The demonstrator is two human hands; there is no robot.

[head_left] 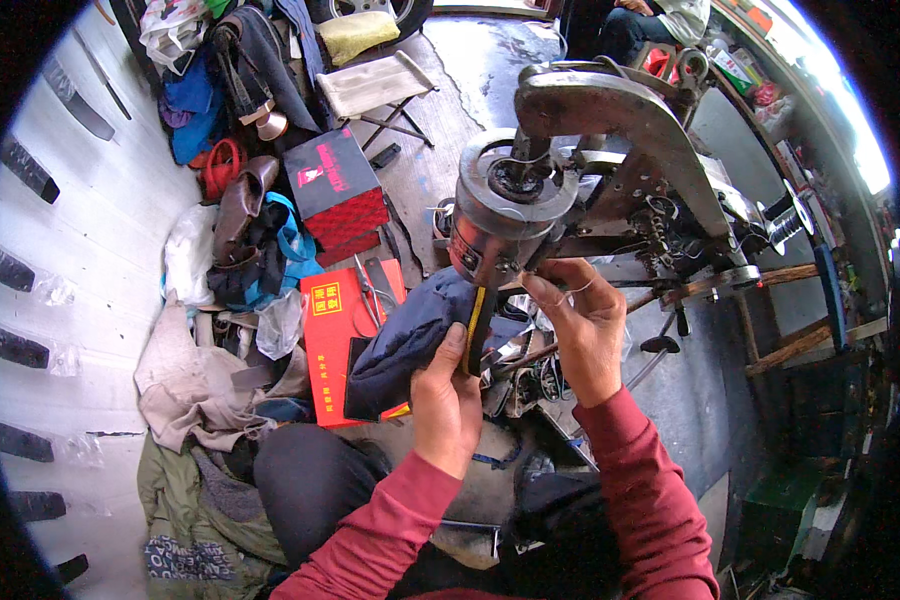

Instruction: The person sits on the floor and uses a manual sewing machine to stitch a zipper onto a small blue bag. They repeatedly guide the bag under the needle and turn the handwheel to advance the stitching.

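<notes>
My left hand (448, 410) is closed round a navy padded cloth shoe (410, 335), its thumb on the side and its fingers near a dark edge with a yellow stripe. The shoe is tilted upward, one end against the underside of the round metal head of a hand-cranked sewing machine (515, 215). Just right of that head, my right hand (580, 315) pinches a fine pale thread (568, 291) between thumb and fingers. The needle point is hidden behind the head and the shoe.
Scissors (367, 295) lie on a red box (325, 340) to the left. Beyond are a black-and-red box (335, 185), a folding stool (378, 85) and piled bags and clothes. Wooden bars (790, 350) and loaded shelves stand right. Another person (640, 30) sits at the back.
</notes>
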